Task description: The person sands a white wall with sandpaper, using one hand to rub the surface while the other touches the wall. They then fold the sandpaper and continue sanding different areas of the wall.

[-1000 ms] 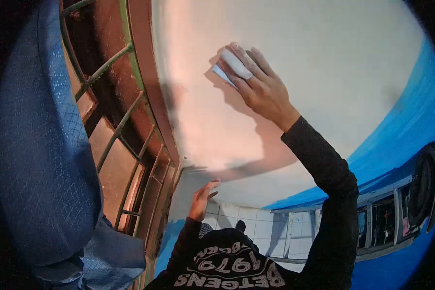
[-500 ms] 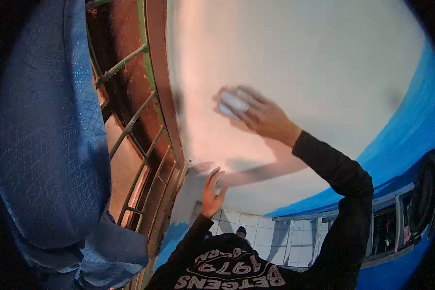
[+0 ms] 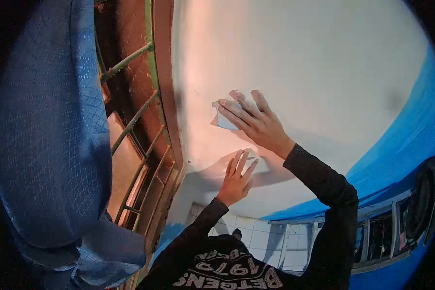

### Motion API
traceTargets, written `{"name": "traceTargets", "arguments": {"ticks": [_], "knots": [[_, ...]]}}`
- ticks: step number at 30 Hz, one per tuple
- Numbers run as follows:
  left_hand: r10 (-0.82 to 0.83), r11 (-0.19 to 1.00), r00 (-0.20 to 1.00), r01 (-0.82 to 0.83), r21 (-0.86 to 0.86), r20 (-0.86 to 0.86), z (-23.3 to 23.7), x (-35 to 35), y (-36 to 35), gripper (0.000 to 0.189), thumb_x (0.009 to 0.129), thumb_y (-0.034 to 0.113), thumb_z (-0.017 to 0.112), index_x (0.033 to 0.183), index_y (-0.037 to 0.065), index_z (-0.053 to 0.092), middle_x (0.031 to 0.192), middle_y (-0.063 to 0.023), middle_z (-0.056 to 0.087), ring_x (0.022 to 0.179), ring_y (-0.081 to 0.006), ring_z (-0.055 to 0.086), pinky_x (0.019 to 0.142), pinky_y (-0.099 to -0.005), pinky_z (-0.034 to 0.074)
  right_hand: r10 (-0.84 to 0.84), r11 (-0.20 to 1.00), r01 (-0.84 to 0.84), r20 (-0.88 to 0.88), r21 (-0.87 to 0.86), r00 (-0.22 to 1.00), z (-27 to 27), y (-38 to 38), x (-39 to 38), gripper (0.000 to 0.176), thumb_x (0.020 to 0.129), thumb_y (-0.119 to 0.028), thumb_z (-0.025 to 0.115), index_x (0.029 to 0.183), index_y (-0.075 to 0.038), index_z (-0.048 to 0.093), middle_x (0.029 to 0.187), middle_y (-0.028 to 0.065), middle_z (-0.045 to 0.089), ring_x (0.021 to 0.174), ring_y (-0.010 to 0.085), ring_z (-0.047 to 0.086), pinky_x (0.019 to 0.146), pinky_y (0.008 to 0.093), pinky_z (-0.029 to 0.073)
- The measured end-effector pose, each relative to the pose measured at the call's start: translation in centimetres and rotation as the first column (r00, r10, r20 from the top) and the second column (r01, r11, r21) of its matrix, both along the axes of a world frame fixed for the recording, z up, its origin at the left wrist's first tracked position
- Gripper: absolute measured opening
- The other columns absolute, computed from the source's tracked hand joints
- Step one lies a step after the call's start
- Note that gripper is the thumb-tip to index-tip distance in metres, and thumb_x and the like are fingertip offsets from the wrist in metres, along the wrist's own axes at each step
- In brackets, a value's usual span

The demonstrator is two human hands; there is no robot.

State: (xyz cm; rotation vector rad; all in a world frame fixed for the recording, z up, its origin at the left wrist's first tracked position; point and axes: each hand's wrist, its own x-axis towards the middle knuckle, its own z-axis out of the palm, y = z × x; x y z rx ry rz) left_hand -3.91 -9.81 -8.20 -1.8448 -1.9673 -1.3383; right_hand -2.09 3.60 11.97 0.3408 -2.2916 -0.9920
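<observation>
My right hand (image 3: pixel 258 121), dusted white at the fingertips, presses a small pale blue-white sheet (image 3: pixel 228 120) flat against the white wall (image 3: pixel 324 72). Its fingers are spread over the sheet, whose lower edge shows beneath them. Below it, my left hand (image 3: pixel 236 180) is raised near the wall with fingers apart. A pale patch shows just behind its fingertips; whether it is an object or light on the wall is unclear. Shadows of both arms fall on the wall.
At the left hangs a blue patterned curtain (image 3: pixel 48 135) beside a window with green metal bars (image 3: pixel 135 116). Blue paint (image 3: pixel 396 150) covers the wall's right side. White floor tiles (image 3: pixel 251 237) and a framed shelf (image 3: pixel 379 234) lie lower down.
My right hand has slowed, and its fingers have spread over the sheet. My left hand has moved up and right, closer to my right hand. The view has shifted slightly.
</observation>
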Motion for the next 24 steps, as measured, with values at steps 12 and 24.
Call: {"name": "traceTargets", "arguments": {"ticks": [12,24], "knots": [[-0.051,0.998,0.994,0.047,0.039,0.101,0.6,-0.6,-1.3,0.053,0.089,0.010,0.067,0.141,0.008,0.056,0.167,-0.0192,0.020,0.154,-0.0385,0.020,0.121,-0.0511,0.024,0.145,0.988,-0.137,0.119,-0.070,0.982,-0.4,0.3,0.1,0.041,0.097,-0.030,0.060,0.136,-0.018,0.061,0.156,-0.0040,0.044,0.150,0.0266,0.030,0.121,0.0597,0.031],[-0.068,0.873,0.739,-0.281,0.398,0.670,5.8,-7.2,-1.7,0.021,0.098,0.010,0.064,0.118,0.003,0.065,0.127,-0.0088,0.060,0.105,-0.0178,0.063,0.086,-0.0310,0.052,0.186,0.981,-0.171,0.186,-0.094,0.965,-1.0,0.7,0.6,0.035,0.094,-0.027,0.061,0.127,-0.017,0.068,0.154,-0.0048,0.047,0.150,0.0249,0.032,0.121,0.0590,0.031]]}}
